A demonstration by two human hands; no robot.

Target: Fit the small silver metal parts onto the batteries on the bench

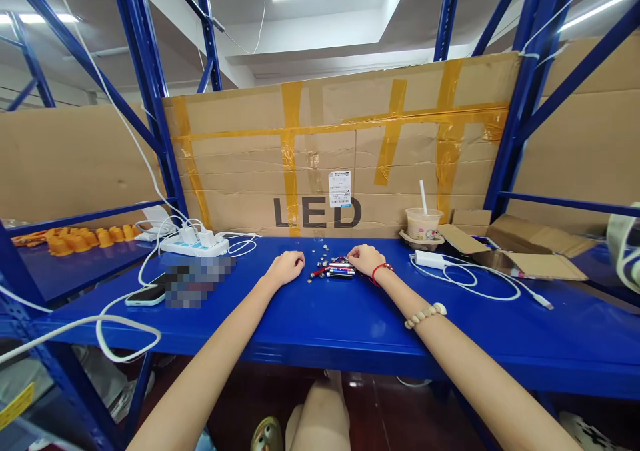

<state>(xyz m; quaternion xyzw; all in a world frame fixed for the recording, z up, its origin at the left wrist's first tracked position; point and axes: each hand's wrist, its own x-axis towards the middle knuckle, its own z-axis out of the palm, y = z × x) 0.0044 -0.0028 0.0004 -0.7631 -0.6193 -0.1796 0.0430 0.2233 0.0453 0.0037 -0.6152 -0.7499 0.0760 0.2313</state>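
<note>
My left hand (286, 266) rests on the blue shelf top (350, 318) with its fingers curled in; whether it holds anything is hidden. My right hand (366, 259) lies with bent fingers touching a small bundle of pen-like sticks (338, 270), red, blue and silver. Several small round metal pieces (320, 250), like button cells, lie scattered just behind and between the hands. A red cord and a bead bracelet circle my right wrist.
A white power strip (196, 244) with chargers and cables sits at the left, beside a phone (146, 296). A drink cup with a straw (423, 224), a white charger (430, 259) and cardboard flaps (520, 254) stand at the right. A taped cardboard sheet (345, 151) walls the back. Orange parts (80, 239) lie far left.
</note>
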